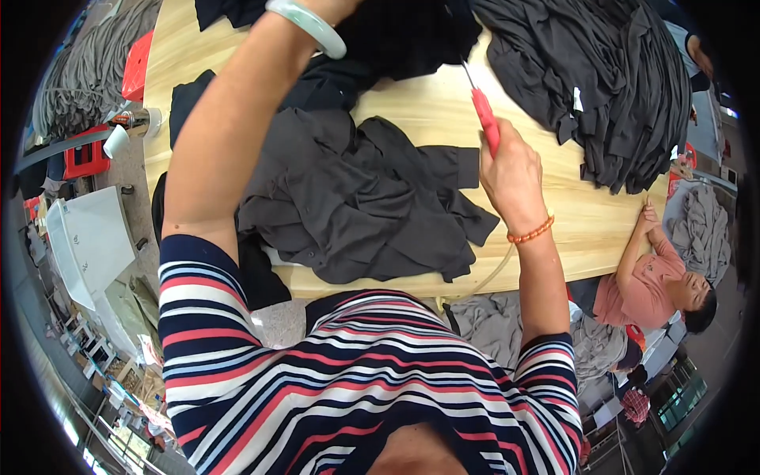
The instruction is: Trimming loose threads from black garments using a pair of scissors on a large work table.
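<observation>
My right hand (513, 174) is closed around a slim red-handled tool (485, 117) with a thin metal tip. The tip points away from me and meets the lower edge of a black garment (412, 43) at the far side of the table; its exact kind is unclear. My left hand (336, 6) reaches to that same black garment. The upper edge of the picture cuts this hand off, so its fingers are hidden. Between my arms lies a crumpled dark grey collared shirt (348, 198), spread near the table's front edge.
A large heap of dark garments (594, 87) covers the right of the wooden table (570, 210). A person in a pink shirt (645, 289) is at the right edge, hands on the tabletop. A white cart (95, 237) and red stools (85, 154) stand left. A pale hose (492, 275) hangs near my right forearm.
</observation>
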### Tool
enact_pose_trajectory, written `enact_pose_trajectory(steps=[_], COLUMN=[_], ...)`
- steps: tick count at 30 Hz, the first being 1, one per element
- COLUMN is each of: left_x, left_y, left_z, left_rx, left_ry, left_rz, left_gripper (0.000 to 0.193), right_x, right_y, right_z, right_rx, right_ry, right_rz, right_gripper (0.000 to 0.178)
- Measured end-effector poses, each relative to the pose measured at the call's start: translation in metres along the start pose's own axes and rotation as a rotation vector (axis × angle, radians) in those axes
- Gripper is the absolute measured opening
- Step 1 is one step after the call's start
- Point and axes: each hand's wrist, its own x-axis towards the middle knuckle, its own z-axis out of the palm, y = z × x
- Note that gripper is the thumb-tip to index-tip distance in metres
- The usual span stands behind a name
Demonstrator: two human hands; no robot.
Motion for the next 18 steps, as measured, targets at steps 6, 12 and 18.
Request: enact_pose_trajectory(steps=[6, 12, 18], left_x=[0.010, -0.191, -0.369], left_y=[-0.046, 0.015, 0.014], left_z=[-0.121, -0.088, -0.053], left_rx=[-0.220, 0.018, -0.030], left_ry=[0.400, 0.087, 0.301], left_rz=[-0.126, -0.422, -0.856], left_gripper=[0.010, 0.016, 0.027], right_x=[-0.007, -0.067, -0.106], right_y=[-0.006, 0.049, 0.032], right_z=[-0.001, 0.014, 0.010], right_rx=[0.470, 0.201, 0.340], right_ry=[-0.089, -0.174, -0.419], right_rz=[-0.148, -0.091, -0.083], right_gripper=[0.017, 0.023, 0.021])
